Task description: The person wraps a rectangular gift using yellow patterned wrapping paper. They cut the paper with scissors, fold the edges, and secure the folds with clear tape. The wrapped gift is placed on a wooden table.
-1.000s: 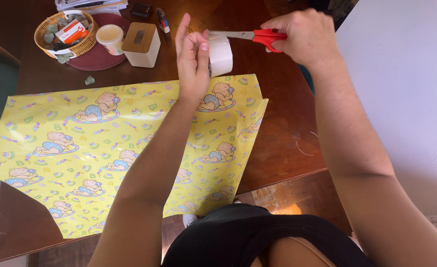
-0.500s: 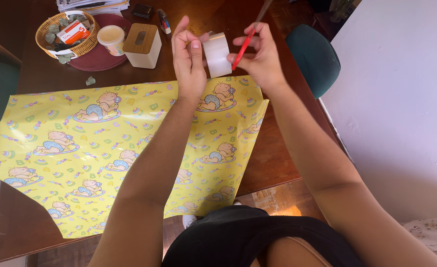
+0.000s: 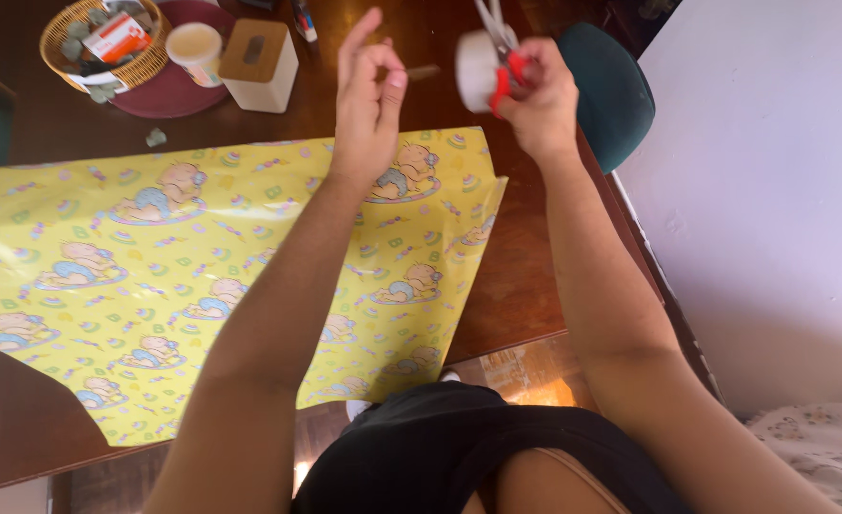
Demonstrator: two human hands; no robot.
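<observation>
My left hand is raised over the far edge of a yellow sheet of wrapping paper printed with cartoon babies. Its thumb and fingers pinch a short strip of clear tape that points to the right. My right hand is up beside it, apart from the left. It grips a white tape roll together with red-handled scissors, blades pointing up. The paper lies flat on the dark wooden table and hangs over its near edge.
At the back left stand a wicker basket with small items, a cream cup on a maroon placemat, and a white box with a wooden lid. A teal chair sits at the right, by a white wall.
The right hand has pulled the roll and scissors away to the right, so the hands are now apart. The left hand keeps a tape strip. The view shifted slightly down.
</observation>
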